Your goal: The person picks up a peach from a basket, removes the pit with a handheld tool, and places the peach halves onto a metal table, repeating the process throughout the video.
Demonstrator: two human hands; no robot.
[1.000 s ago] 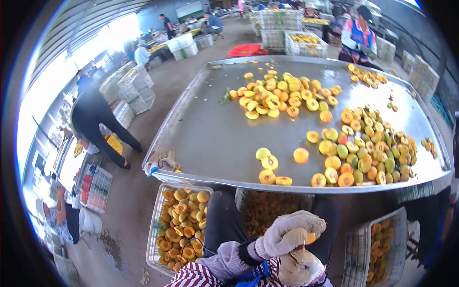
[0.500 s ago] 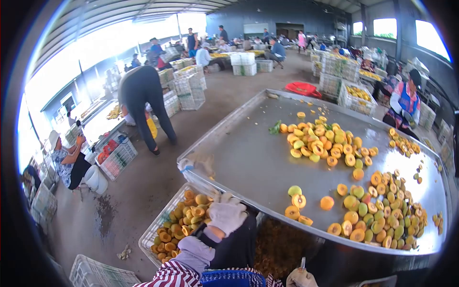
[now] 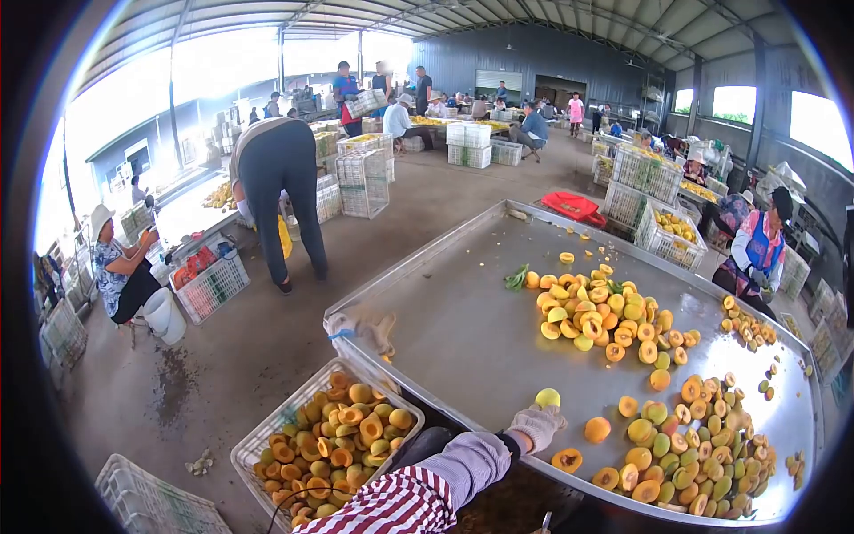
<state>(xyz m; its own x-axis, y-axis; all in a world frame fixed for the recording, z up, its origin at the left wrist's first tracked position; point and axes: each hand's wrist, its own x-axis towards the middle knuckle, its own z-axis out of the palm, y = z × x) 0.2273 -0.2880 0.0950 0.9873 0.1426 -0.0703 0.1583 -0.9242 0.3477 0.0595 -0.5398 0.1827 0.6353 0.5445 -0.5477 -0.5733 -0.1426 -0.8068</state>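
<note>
My left hand, in a pale knitted glove, reaches over the near edge of the metal table. Its fingers are bent down at the tabletop and hide what lies beneath them. Just beyond the fingertips is a yellow-green fruit. An orange fruit and a cut half lie to its right. My right hand is out of view; a small metal tip shows at the bottom edge. Left of my striped sleeve stands a white crate full of halved fruit.
Piles of halved fruit cover the table's right part, with another heap farther back. A worn glove lies on the left corner. A person bends over at the left. Other people and stacked crates stand behind.
My left hand has moved from above the crate of fruit to the tabletop on the right. My right hand has dropped out of the bottom of the view. The camera view has shifted.
</note>
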